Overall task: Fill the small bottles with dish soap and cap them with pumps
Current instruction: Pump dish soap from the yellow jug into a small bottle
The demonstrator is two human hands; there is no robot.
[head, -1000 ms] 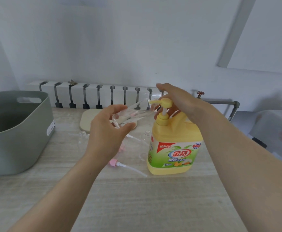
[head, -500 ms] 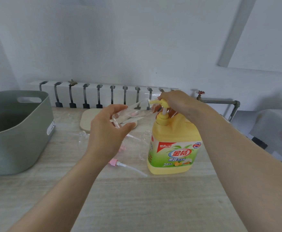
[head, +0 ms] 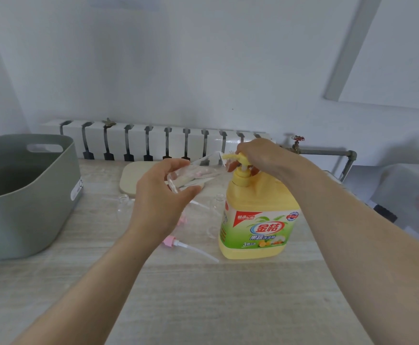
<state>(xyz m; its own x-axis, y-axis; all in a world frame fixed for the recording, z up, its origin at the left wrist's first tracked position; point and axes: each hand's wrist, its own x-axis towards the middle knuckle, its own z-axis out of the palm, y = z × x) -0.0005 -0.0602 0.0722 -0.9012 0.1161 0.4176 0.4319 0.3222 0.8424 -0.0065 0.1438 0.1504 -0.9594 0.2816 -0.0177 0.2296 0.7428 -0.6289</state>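
Note:
A big yellow dish soap jug (head: 258, 227) with a pump head (head: 238, 159) stands on the table. My right hand (head: 260, 155) lies over the pump head and presses it, fingers bent around its top. My left hand (head: 161, 195) grips a small clear bottle (head: 193, 174), tilted with its mouth at the pump's spout. Two pink pumps (head: 176, 242) with long white tubes lie on the table below my left hand, one partly hidden by it. Other clear small bottles (head: 123, 202) stand near the jug and behind my left hand.
A grey-green tub (head: 29, 195) sits at the table's left. A beige flat pad (head: 133, 178) lies at the back, in front of a white radiator (head: 153, 143). A pipe with a red valve (head: 298, 140) runs at the back right.
My right hand has lowered onto the pump head, pushing it down a little. My left hand keeps the small bottle at the spout.

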